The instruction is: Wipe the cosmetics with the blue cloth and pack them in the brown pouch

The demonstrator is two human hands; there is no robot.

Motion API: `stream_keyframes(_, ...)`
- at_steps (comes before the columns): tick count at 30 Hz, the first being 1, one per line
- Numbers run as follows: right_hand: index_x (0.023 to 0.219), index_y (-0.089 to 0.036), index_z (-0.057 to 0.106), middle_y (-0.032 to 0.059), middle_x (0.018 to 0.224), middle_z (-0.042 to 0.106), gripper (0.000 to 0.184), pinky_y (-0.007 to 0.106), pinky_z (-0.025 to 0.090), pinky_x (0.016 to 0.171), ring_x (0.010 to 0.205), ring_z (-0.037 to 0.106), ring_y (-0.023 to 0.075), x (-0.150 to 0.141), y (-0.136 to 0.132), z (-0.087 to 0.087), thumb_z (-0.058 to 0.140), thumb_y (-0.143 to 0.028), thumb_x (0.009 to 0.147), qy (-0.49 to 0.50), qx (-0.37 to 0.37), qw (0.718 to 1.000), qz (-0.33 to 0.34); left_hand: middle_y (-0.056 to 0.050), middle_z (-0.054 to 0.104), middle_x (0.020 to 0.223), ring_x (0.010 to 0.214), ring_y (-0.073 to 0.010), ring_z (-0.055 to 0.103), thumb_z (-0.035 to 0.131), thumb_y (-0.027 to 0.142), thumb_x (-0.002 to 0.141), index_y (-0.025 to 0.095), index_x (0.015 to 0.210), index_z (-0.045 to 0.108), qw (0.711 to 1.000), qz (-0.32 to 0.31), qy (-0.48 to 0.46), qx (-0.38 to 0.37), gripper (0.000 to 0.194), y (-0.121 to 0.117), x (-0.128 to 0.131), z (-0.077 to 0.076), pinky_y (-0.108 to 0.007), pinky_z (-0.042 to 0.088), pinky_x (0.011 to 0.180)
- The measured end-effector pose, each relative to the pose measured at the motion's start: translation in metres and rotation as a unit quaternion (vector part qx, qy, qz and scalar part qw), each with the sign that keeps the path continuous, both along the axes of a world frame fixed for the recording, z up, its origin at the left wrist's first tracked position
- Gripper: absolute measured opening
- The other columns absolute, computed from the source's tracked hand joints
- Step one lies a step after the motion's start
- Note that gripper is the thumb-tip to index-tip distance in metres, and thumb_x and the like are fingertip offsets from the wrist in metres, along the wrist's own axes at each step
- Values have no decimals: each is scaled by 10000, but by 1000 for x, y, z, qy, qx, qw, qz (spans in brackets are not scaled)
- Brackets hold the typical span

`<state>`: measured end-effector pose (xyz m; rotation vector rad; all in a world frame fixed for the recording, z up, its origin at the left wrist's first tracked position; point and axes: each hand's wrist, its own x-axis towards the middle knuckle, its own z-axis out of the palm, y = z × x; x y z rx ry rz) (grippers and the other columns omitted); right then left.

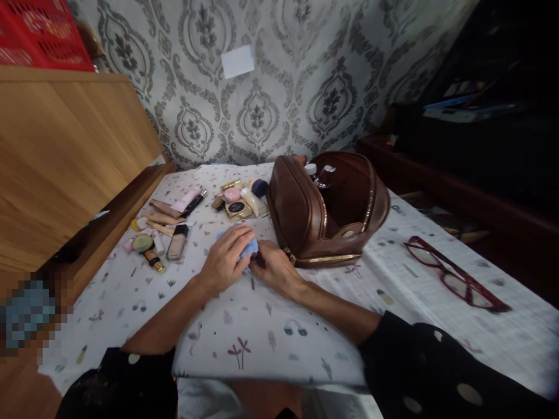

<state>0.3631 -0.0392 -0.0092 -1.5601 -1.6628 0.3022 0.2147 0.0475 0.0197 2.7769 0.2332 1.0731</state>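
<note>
My left hand [227, 261] is closed on a light blue cloth [250, 249], its fingers bent over the top. Right beside it, my right hand [278, 271] has its fingers curled round something small and dark, mostly hidden between the two hands. Just right of my hands stands a brown leather cosmetic bag [301, 215], unzipped, with a white-capped bottle [310, 169] and a shiny-topped item [325, 176] inside. Beyond my hands lies a group of make-up: a gold compact [238, 209], a pink round case [232, 194] and a cream tube [254, 202].
At left lie a foundation bottle [177, 243], a green-topped round container [143, 243], brushes [162, 218] and a pink tube [186, 199]. Red-framed glasses [456, 276] rest at right on the patterned tablecloth [271, 326]. A wooden panel [74, 157] borders the left side; the wallpapered wall stands behind.
</note>
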Motion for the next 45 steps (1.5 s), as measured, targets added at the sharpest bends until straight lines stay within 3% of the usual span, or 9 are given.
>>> stream_keyframes(3, 783, -205, 500, 36, 798, 562, 125, 308, 406, 719, 781, 513, 201, 0, -1, 2, 597, -128, 798, 3, 13, 1000, -4, -159, 594, 1326, 1313, -284, 526, 562, 311, 947, 184, 1355, 518, 1000, 23, 14, -12, 429, 1, 1, -1, -494, 443, 1120)
stream_keyframes(9, 853, -196, 527, 34, 814, 552, 104, 322, 422, 763, 794, 502, 203, 0, -3, 5, 604, -141, 811, 2, 34, 999, 3, -151, 586, 1328, 1282, -244, 551, 532, 259, 957, 179, 1321, 521, 994, 55, 3, -92, 373, 2, 2, -1, -442, 455, 1108)
stream_keyframes(22, 877, -183, 543, 82, 904, 620, 158, 344, 459, 782, 856, 553, 233, 1, 3, -6, 676, -175, 792, -28, -20, 999, -10, -134, 651, 1272, 1358, -254, 510, 403, 47, 910, 172, 1308, 563, 996, -13, 40, 81, 447, 2, -1, -1, -487, 454, 1124)
stream_keyframes(26, 907, -177, 558, 89, 937, 635, 153, 346, 470, 806, 887, 561, 233, 3, 4, -8, 635, -141, 780, -30, -16, 999, -2, -166, 589, 1334, 1370, -340, 463, 580, 196, 892, 182, 1325, 556, 993, 27, 89, 77, 434, 4, 0, -1, -581, 416, 1125)
stream_keyframes(30, 978, -174, 578, 94, 993, 645, 233, 381, 483, 870, 958, 578, 244, 4, 4, -9, 645, -133, 758, -11, -24, 1000, 12, -161, 551, 1341, 1336, -329, 475, 640, 213, 862, 191, 1345, 524, 993, 79, 72, 47, 497, 14, -1, -3, -544, 445, 1106)
stream_keyframes(34, 1268, -163, 512, 137, 1167, 632, 520, 402, 495, 918, 1069, 593, 253, 4, 3, -8, 668, -152, 773, 41, -13, 998, 35, -130, 561, 1319, 1287, -284, 521, 648, 184, 832, 203, 1315, 543, 996, 81, 23, -29, 495, 17, -2, -3, -488, 448, 1103)
stream_keyframes(38, 1416, -176, 420, 156, 1300, 592, 716, 393, 512, 918, 1091, 616, 249, 4, 0, -5, 711, -183, 762, 73, -1, 995, 64, -92, 624, 1233, 1158, -249, 605, 683, 274, 818, 202, 1265, 572, 968, 59, -21, -244, 465, 9, 1, 1, -419, 483, 1044)
stream_keyframes(42, 1419, -172, 434, 127, 1207, 647, 663, 390, 511, 919, 1047, 636, 239, 4, -3, -1, 682, -192, 805, 84, 8, 993, 87, -90, 665, 1163, 1056, -225, 645, 655, 398, 856, 163, 1229, 570, 892, 31, -40, -450, 449, 3, 5, 2, -347, 519, 960)
stream_keyframes(45, 1366, -185, 493, 106, 1164, 665, 558, 378, 500, 914, 1027, 636, 230, 4, -4, 2, 658, -204, 834, 96, 21, 992, 82, -90, 671, 1155, 1041, -221, 647, 603, 419, 899, 167, 1220, 583, 885, 32, -41, -463, 409, 3, 6, 2, -344, 521, 952)
